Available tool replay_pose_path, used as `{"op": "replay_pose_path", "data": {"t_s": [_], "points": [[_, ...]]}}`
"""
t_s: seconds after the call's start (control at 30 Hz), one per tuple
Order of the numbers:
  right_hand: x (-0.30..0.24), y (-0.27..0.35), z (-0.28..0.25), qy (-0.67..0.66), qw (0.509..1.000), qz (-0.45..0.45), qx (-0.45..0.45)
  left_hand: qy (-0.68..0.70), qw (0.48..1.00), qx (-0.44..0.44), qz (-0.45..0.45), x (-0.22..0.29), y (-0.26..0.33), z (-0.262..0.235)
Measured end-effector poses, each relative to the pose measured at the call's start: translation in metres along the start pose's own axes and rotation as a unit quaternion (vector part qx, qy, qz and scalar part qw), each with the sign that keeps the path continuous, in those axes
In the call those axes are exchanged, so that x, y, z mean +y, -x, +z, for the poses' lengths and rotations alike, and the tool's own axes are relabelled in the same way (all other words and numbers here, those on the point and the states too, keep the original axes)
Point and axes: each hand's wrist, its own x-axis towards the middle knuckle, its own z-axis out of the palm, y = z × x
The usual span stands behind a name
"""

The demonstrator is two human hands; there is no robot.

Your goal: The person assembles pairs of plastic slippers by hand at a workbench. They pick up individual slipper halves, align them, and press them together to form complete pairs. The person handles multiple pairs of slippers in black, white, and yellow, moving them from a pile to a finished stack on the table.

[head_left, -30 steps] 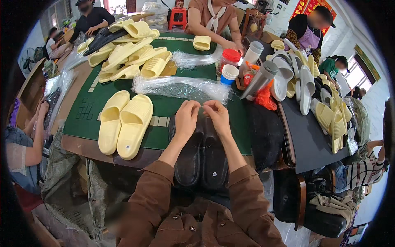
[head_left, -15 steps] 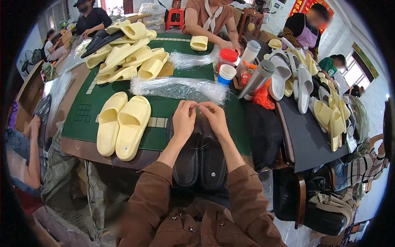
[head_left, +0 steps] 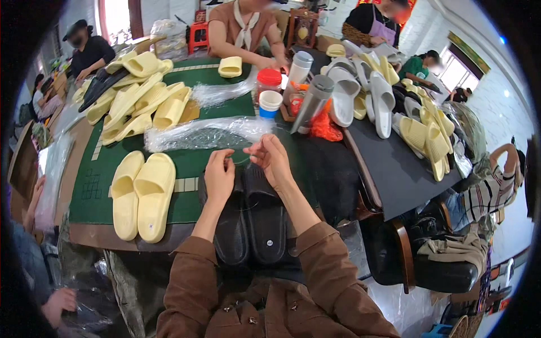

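Observation:
A pair of black slide sandals (head_left: pixel 267 225) lies in front of me, toes toward the table, at its near edge. My left hand (head_left: pixel 219 179) is raised over the toe of the left slide, its fingers curled together. Above the other slide, my right hand (head_left: pixel 273 162) has bent fingers drawn in toward the thumb. The fingertips of the two hands are a little apart. A faint thin strand seems to show between them, too fine to make out. Just beyond lies a bundle of clear plastic strands (head_left: pixel 208 134). A pair of cream slides (head_left: pixel 152 197) stands to the left.
Cream and black slides (head_left: pixel 135 98) are heaped at the far left of the green mat (head_left: pixel 84 194). A red-lidded jar (head_left: pixel 269 80), a paper cup (head_left: pixel 270 103) and a grey flask (head_left: pixel 313 104) stand right of centre. More slides (head_left: pixel 383 107) cover the dark right-hand table. Co-workers sit around.
My hands have come apart from where their fingertips met. The view has turned right, so the tabletop things sit farther left in the picture. At the lower left, another person's hand has moved down.

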Motion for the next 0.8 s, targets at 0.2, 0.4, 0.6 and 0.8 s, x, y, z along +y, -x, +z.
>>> {"op": "replay_pose_path", "data": {"t_s": [0.2, 0.4, 0.6, 0.8], "points": [[-0.048, 0.042, -0.014, 0.112, 0.992, 0.049, 0.023, -0.018, 1.0, -0.007, -0.008, -0.002, 0.001, -0.006], [-0.144, 0.093, -0.069, 0.045, 0.997, 0.031, 0.052, -0.014, 1.0, -0.021, -0.005, -0.002, 0.002, -0.001], [-0.199, 0.091, -0.119, -0.003, 0.955, -0.057, 0.29, -0.022, 1.0, -0.01, -0.003, 0.0, 0.002, -0.004], [-0.208, 0.039, -0.194, 0.292, 0.918, 0.001, 0.269, -0.022, 1.0, -0.018, 0.003, 0.001, 0.0, -0.001]]}}
